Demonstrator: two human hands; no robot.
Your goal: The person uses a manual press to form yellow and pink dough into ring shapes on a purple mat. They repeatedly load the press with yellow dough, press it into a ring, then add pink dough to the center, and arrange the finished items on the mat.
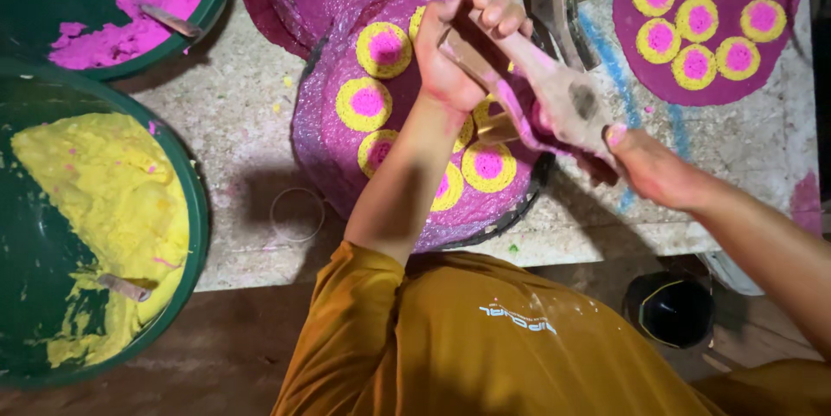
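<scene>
My left hand [459, 44] grips the upper end of a wooden press tool [554, 96] smeared with pink dough. My right hand [645, 165] holds the tool's lower handle. The tool hangs over a round purple mat [346, 156] that carries several yellow coils with pink centres [368, 103]. A brass nozzle under the tool [495, 128] sits just above the coils.
A green tub with yellow dough [104, 199] stands at the left, and another with pink dough [147, 9] at the top left. A second purple mat with several coils [705, 18] lies top right. A dark pot [675, 308] sits below the table edge.
</scene>
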